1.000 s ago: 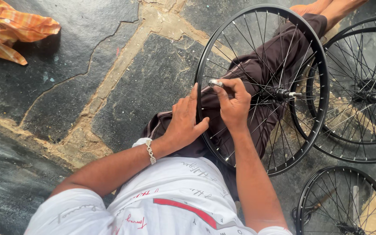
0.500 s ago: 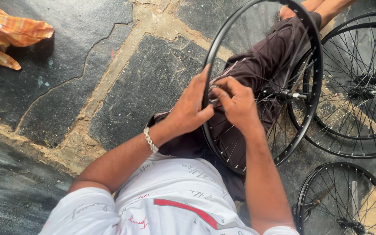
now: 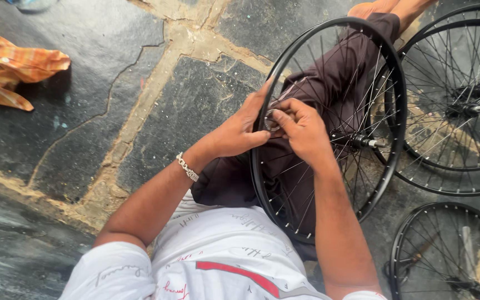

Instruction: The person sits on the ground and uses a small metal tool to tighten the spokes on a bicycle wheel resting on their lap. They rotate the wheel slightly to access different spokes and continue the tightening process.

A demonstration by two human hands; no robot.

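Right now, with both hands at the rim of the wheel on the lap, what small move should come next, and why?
Probably a small turn of the spoke end pinched by the right hand, since its fingers meet those of the left hand at one spot on the black rim, while the wheel rests across the lap.

Spare wheels [image 3: 462, 111] crowd the right; stone floor [image 3: 84, 128] lies open left.
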